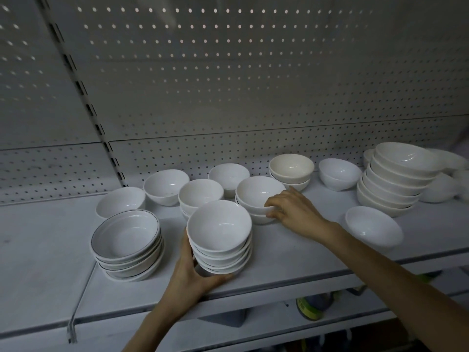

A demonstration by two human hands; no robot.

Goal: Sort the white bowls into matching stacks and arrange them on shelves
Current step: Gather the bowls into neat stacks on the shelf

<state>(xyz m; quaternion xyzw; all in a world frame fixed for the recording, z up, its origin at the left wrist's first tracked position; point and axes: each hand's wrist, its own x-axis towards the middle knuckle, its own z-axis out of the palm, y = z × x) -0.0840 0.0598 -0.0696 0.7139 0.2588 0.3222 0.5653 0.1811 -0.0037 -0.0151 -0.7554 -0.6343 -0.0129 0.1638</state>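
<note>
1. The left grip (the person's left hand) is wrapped round the base of a stack of plain white bowls. The thumb lies along the front of the lowest bowl and the fingers go up the stack's left side.
2. That stack stands near the front edge of the white shelf, about mid-width, with roughly five bowls nested in it.
3. The right grip reaches in from the right. Its curled fingers hold the near-right side of a short stack of deeper bowls, just behind and to the right of the first stack.
4. Just left of the left grip is a stack of dark-rimmed bowls – shallower, and a little askew.
5. Behind these stand a small two-bowl stack and a single upright bowl. Two tilted bowls lean further left.
6. Toward the back, right of centre, a cream-coloured bowl stack sits beside another tilted white bowl.
7. At the right a tall leaning stack of wide bowls rises, with a lone shallow bowl in front of it – apart from both grips.
8. A perforated back panel stands behind the shelf.
</note>
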